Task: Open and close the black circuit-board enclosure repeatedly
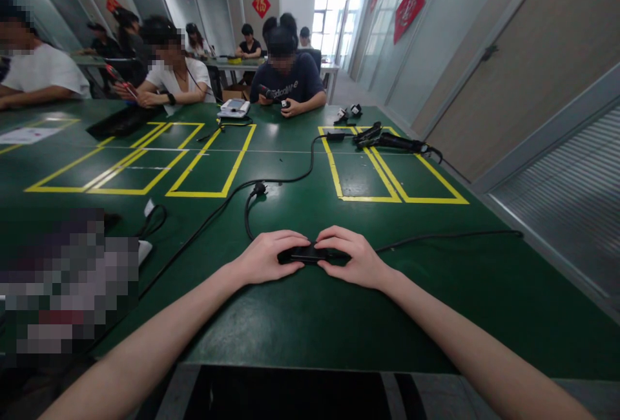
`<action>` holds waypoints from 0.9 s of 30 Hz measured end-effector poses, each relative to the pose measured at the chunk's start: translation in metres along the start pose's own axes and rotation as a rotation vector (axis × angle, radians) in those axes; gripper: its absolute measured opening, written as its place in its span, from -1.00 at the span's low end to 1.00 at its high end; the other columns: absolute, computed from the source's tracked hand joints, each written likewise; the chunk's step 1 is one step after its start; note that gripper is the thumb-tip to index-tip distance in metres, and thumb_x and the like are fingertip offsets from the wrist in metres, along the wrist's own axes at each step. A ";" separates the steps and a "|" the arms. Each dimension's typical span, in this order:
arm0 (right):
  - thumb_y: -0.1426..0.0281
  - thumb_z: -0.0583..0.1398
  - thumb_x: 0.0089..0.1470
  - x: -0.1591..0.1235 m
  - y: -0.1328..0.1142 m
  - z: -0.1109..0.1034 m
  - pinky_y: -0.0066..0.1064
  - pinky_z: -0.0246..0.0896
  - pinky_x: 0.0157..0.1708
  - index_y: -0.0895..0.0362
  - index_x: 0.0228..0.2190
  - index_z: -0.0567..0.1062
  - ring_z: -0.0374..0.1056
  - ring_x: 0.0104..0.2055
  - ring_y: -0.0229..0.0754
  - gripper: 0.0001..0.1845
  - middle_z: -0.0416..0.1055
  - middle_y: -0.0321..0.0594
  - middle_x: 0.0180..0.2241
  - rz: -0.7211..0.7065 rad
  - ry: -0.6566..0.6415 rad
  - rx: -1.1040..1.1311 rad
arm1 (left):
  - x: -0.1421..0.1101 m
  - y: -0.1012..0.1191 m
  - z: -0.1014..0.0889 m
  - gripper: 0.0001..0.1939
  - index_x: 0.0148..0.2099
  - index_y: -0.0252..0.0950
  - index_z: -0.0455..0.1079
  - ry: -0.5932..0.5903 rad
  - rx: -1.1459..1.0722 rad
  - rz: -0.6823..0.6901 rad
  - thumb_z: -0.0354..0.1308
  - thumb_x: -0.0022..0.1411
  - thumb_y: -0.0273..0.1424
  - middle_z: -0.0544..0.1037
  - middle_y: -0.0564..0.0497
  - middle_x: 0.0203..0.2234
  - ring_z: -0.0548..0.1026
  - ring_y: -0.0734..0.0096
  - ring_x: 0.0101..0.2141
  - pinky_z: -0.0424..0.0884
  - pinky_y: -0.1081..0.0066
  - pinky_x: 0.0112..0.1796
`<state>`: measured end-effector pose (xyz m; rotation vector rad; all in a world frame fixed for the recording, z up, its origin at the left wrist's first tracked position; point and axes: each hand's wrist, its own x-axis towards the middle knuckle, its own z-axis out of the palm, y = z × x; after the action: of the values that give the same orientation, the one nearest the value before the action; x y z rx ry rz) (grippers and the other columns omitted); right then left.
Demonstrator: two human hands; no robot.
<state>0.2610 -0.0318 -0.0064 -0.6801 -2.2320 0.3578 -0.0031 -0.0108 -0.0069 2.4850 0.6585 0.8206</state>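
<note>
A black power adapter [309, 254] lies on the green table [310, 323] in front of me, held at both ends. My left hand [265, 256] is closed round its left end, fingers above and thumb on the near side. From the other end my right hand [356, 257] grips it in the same manner, and the fingertips of both hands almost meet over the middle. A cord runs from the left side up to a black plug [259, 189]. On the right another black cord [450, 236] leads off toward the table's right edge.
A long black cable [203, 225] crosses the table to a small black box [335, 137]. Yellow tape rectangles [198, 194] mark the surface. A black cable bundle [392, 140] lies at the far right. Across the table sits a person in a dark shirt [289, 81]; others sit left.
</note>
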 end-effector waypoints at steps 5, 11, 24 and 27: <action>0.49 0.30 0.13 0.002 0.000 -0.004 -0.23 0.51 -0.06 0.04 -0.09 0.57 0.53 -0.05 -0.07 -0.72 0.53 -0.09 -0.07 0.031 -0.065 0.014 | 0.001 0.002 -0.001 -0.65 0.13 -0.22 0.50 -0.008 0.004 -0.004 0.27 0.31 -0.37 0.64 -0.11 0.03 0.63 0.22 0.01 0.56 0.26 0.06; 0.49 0.30 0.12 0.002 0.002 -0.005 -0.22 0.49 -0.05 0.06 -0.10 0.55 0.51 -0.05 -0.08 -0.72 0.52 -0.08 -0.08 0.030 -0.067 0.031 | 0.002 0.002 -0.002 -0.67 0.12 -0.24 0.50 -0.007 0.004 0.003 0.27 0.31 -0.38 0.64 -0.12 0.02 0.63 0.24 0.00 0.56 0.28 0.05; 0.47 0.32 0.12 0.001 0.000 -0.001 -0.19 0.49 -0.03 0.04 -0.02 0.51 0.48 0.01 -0.04 -0.63 0.50 -0.07 -0.02 0.033 -0.134 -0.042 | 0.005 0.008 0.003 -0.79 -0.01 -0.24 0.44 -0.073 0.141 -0.003 0.24 0.31 -0.39 0.62 -0.11 -0.05 0.59 0.16 -0.05 0.53 0.23 -0.03; 0.44 0.29 0.17 0.002 -0.003 0.003 -0.14 0.49 0.00 0.07 0.04 0.48 0.48 0.04 0.00 -0.61 0.50 -0.02 0.01 0.000 -0.150 -0.122 | 0.006 0.011 0.002 -0.81 0.02 -0.26 0.42 -0.113 0.223 0.012 0.16 0.40 -0.35 0.61 -0.14 -0.03 0.57 0.12 -0.05 0.51 0.19 -0.02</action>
<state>0.2565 -0.0329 -0.0059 -0.7380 -2.4123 0.2825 0.0059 -0.0172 -0.0001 2.7141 0.7298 0.6352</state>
